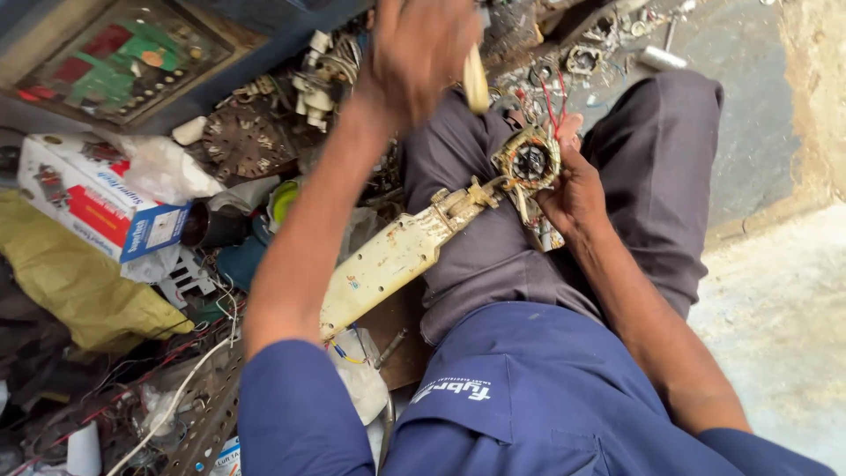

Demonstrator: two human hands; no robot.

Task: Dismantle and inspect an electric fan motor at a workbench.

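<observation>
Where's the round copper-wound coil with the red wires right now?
In the head view, upper centre-right: the coil is held by the right hand over the person's lap, at the end of the cream-coloured arm.

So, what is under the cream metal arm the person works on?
The cream metal arm rests across the person's lap, on grey trousers. Its lower end lies over a brown board. Anything beneath that is hidden.

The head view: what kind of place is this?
Probably a small electrical repair workshop: loose wires, a circuit board, and a cream metal arm with a copper coil, held by the right hand.
</observation>
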